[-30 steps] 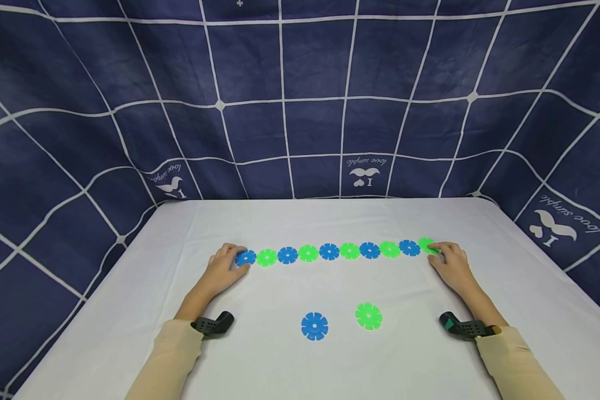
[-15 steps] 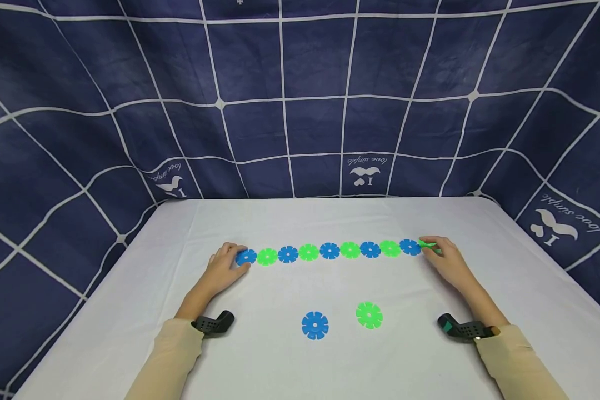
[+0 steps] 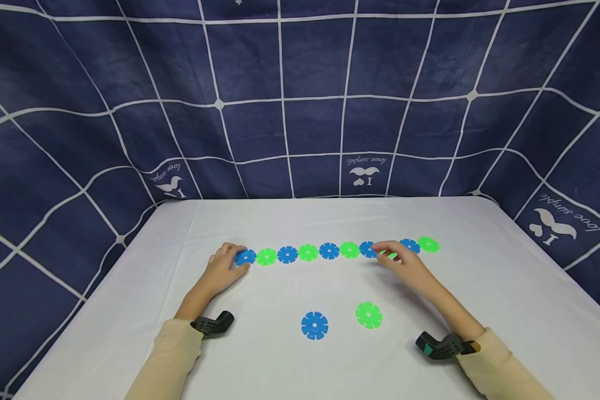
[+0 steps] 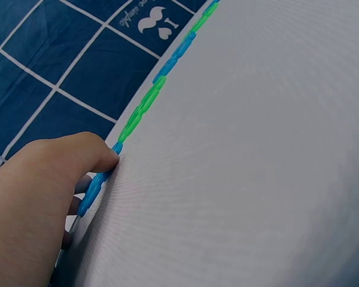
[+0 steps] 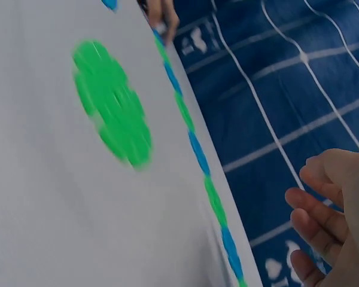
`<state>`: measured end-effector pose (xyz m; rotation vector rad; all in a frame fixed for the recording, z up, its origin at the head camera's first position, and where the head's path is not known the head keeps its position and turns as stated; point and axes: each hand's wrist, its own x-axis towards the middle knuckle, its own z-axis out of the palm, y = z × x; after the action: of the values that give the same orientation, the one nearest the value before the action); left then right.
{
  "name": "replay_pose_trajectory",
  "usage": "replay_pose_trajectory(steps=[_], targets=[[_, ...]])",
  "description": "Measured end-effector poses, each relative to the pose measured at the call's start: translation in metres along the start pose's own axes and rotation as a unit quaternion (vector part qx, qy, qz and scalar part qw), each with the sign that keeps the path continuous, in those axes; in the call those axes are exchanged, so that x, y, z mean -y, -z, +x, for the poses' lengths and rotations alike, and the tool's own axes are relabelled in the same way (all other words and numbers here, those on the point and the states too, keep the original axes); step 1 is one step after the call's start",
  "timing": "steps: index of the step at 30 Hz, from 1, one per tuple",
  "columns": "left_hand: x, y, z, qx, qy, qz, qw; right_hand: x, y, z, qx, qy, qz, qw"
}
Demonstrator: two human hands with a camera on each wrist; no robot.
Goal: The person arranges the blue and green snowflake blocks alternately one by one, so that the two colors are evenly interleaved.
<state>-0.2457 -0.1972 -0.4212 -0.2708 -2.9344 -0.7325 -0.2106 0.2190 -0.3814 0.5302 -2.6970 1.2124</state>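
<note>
A row of alternating blue and green notched plastic snowflake discs lies edge to edge across the table, like a chain. My left hand (image 3: pixel 224 270) holds the blue snowflake disc (image 3: pixel 246 257) at the row's left end. In the left wrist view the thumb (image 4: pixel 102 154) is on the near edge of that disc (image 4: pixel 93 194), with fingers behind it. Above the row's right part is my right hand (image 3: pixel 407 266), fingers loosely bent and holding nothing. It partly covers a green disc (image 3: pixel 392 255). Uncovered at the right end lies another green disc (image 3: pixel 428 244).
Nearer the front, a loose blue disc (image 3: pixel 314 325) and a loose green disc (image 3: pixel 369 315) lie apart on the white tablecloth (image 3: pixel 260 355). Behind the table and at its sides hangs a dark blue curtain (image 3: pixel 312 128) with white lines.
My right hand has let go of the green disc at the right end and moved left above the row. My left hand has stayed at the left end.
</note>
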Motion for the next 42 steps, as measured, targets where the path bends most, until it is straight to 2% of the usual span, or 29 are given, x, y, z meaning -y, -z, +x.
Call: replay_pose_trajectory(steps=[8, 14, 21, 27, 34, 42], targets=[[0.0, 0.001, 0.0, 0.0, 0.001, 0.002, 1.0, 0.03, -0.039, -0.013, 0.067, 0.047, 0.033, 0.9961], [-0.001, 0.001, 0.0, 0.0, 0.001, -0.003, 1.0, 0.039, -0.061, -0.025, 0.1, 0.056, 0.041, 0.9926], [-0.001, 0.0, -0.001, 0.001, 0.001, -0.002, 1.0, 0.042, -0.077, -0.033, 0.124, 0.077, 0.045, 0.9883], [-0.002, 0.0, -0.001, 0.002, 0.002, 0.001, 1.0, 0.038, -0.082, -0.036, 0.152, 0.106, 0.011, 0.9827], [-0.002, 0.001, 0.0, 0.004, 0.006, 0.002, 1.0, 0.039, -0.082, -0.038, 0.167, 0.112, -0.062, 0.9776], [-0.002, 0.001, 0.0, 0.007, 0.011, 0.001, 0.9999, 0.043, -0.087, -0.041, 0.152, 0.135, -0.14, 0.9691]])
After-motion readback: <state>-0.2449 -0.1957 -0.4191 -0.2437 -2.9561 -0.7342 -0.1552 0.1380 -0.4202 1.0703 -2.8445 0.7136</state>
